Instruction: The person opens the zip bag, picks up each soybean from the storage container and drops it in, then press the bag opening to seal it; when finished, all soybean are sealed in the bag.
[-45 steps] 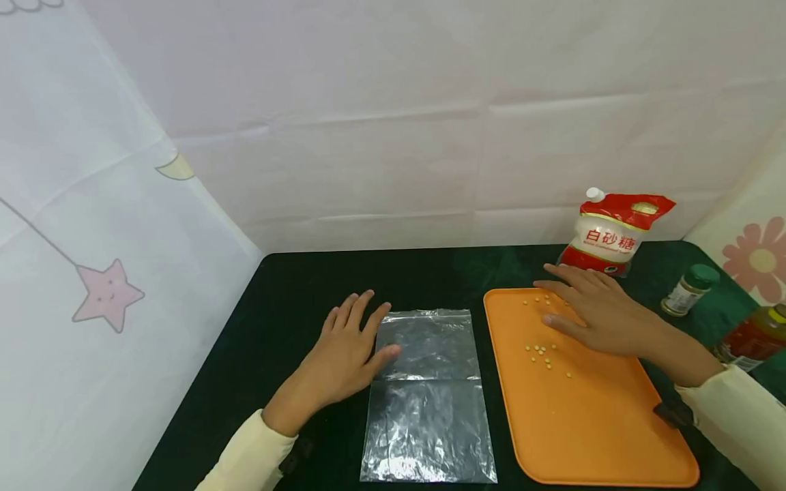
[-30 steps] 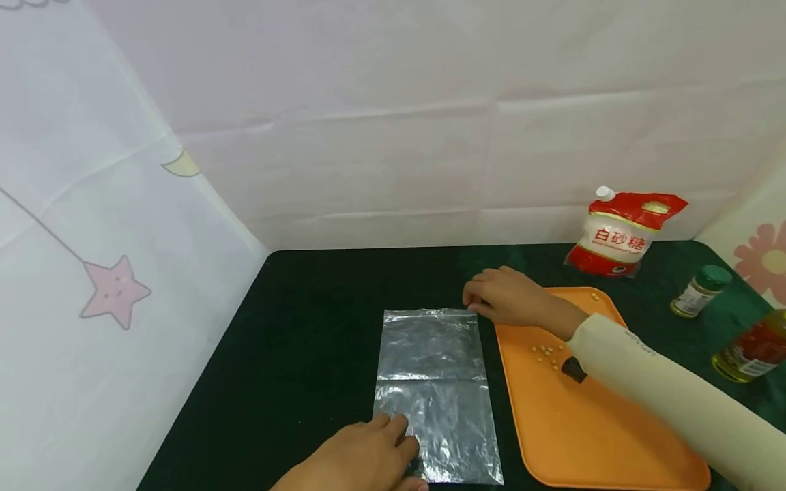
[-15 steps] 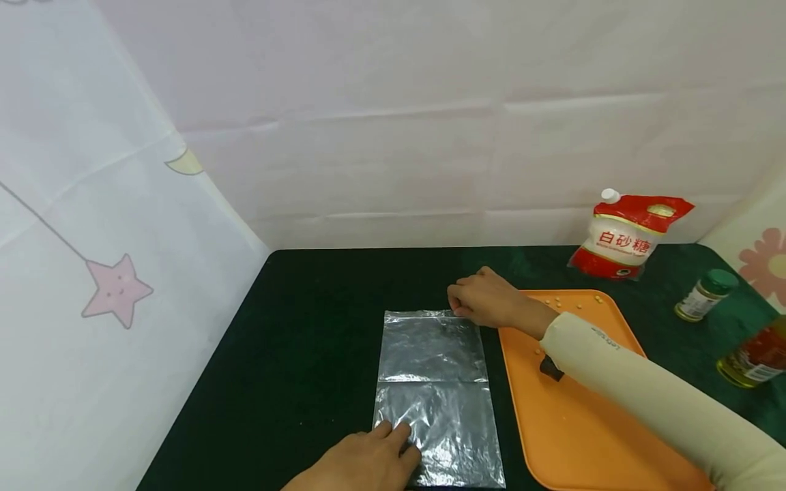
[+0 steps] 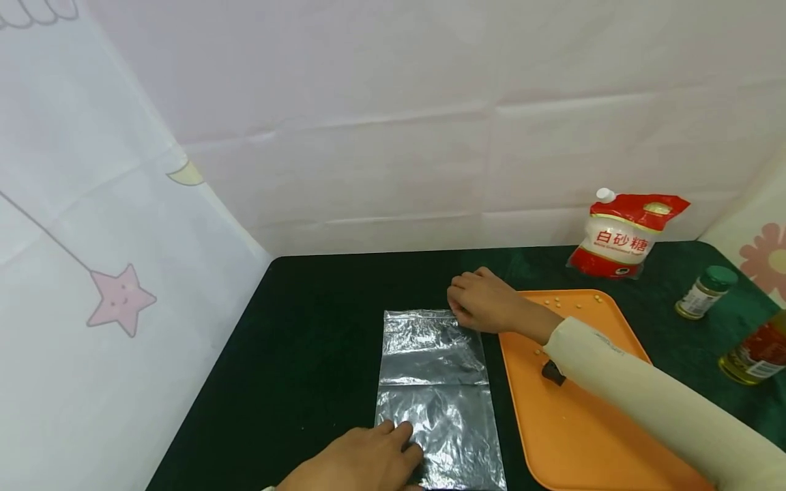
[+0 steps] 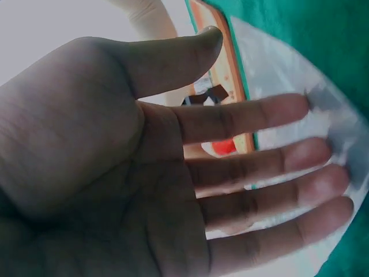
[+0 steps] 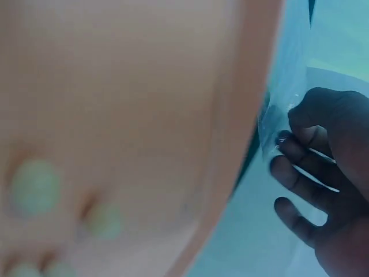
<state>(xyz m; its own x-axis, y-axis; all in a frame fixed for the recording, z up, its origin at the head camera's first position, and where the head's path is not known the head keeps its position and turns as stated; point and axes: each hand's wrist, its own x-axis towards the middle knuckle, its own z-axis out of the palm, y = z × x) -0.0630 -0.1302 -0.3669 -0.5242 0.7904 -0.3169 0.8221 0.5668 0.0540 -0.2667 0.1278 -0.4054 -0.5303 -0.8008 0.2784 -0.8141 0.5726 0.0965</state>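
A clear plastic zip bag lies flat on the dark green cloth, its far end somewhat rumpled. My right hand is at the bag's far right corner. In the right wrist view, the thumb and index finger of that hand pinch the bag's edge, with the other fingers loosely bent. Low on the bag's left side rests my left hand. Its fingers are straight and spread over the bag in the left wrist view.
An orange tray sits right of the bag, under my right forearm, with several small pale yellow pellets on it. Behind and right stand a red and white sugar pouch, a green-capped jar and an oil bottle.
My right hand has come left from over the tray to the bag's far corner and pinches it. My left hand has moved down to the bag's near end. The bag's far end has become more rumpled.
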